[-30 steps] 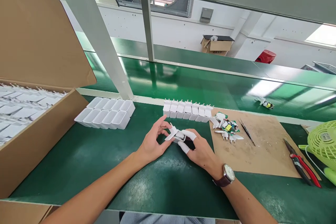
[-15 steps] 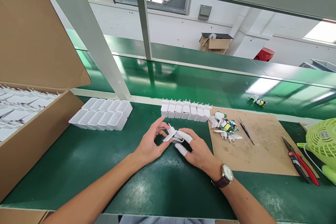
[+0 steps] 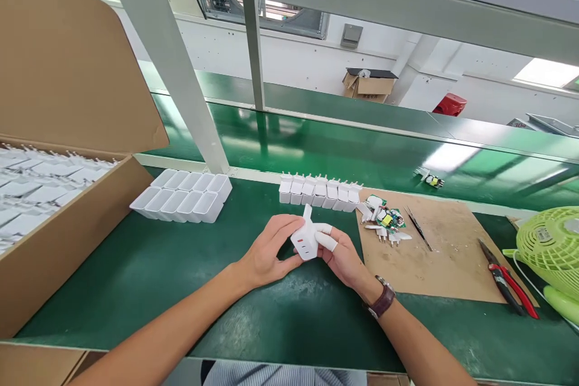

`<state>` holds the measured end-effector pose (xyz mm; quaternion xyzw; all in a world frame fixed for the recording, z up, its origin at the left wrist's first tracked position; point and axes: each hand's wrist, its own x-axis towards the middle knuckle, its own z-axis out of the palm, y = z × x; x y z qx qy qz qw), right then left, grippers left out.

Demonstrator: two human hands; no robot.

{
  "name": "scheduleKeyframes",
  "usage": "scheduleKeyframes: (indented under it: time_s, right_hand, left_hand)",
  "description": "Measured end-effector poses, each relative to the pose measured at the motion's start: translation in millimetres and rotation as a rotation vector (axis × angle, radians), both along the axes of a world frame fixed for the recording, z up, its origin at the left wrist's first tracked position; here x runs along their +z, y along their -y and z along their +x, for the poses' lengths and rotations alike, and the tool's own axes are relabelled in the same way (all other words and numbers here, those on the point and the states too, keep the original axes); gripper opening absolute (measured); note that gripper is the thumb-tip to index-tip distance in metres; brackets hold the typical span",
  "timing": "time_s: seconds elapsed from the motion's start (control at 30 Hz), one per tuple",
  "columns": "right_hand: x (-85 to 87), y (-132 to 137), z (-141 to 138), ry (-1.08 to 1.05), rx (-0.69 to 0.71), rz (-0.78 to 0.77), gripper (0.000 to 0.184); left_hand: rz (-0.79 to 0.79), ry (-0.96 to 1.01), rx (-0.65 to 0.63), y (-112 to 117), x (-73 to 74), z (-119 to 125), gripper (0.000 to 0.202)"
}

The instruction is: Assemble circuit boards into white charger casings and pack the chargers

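Observation:
A white plug-in charger (image 3: 306,243) is held above the green bench, its face with small port slots, one of them red, turned up toward me. My left hand (image 3: 270,248) grips its left side between thumb and fingers. My right hand (image 3: 340,255), with white covers on two fingertips, pinches it from the right. A white piece sticks up at its far end. Just beyond my hands stands a row of white charger housings (image 3: 319,193) with lids propped up. White open-topped cases (image 3: 181,200) stand in two rows on the left.
A cardboard box (image 3: 81,217) full of white parts stands at far left. On the right, a brown board (image 3: 443,259) carries circuit boards (image 3: 388,217), tweezers (image 3: 420,229) and red-handled pliers (image 3: 511,282). A green fan (image 3: 549,241) stands at the right edge. A metal post (image 3: 181,72) rises behind the cases.
The charger has been turned over: earlier its open side with the lifted lid showed, now its port face does. My right fingers have shifted their hold. The camera view has tilted slightly.

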<state>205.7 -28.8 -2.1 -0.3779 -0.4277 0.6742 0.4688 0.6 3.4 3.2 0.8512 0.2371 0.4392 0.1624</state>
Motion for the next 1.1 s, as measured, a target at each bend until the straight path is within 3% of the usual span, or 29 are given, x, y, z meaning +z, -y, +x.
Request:
scheduleKeyframes:
  time_s: [0.23, 0.7, 1.1]
  right_hand:
    - [7.3, 4.1, -3.8, -0.072, 0.076, -0.080, 0.042]
    - [5.9, 5.4, -4.3, -0.128, 0.117, -0.097, 0.032]
    - [2.5, 3.7, -1.9, -0.129, 0.134, -0.117, 0.036]
  left_hand:
    - [0.067, 0.024, -0.014, -0.1, 1.9, 1.7, 0.075]
    - [0.059, -0.005, -0.003, -0.1, 2.4, 1.9, 0.078]
    - [0.059, 0.001, -0.019, 0.0, 2.8, 1.7, 0.076]
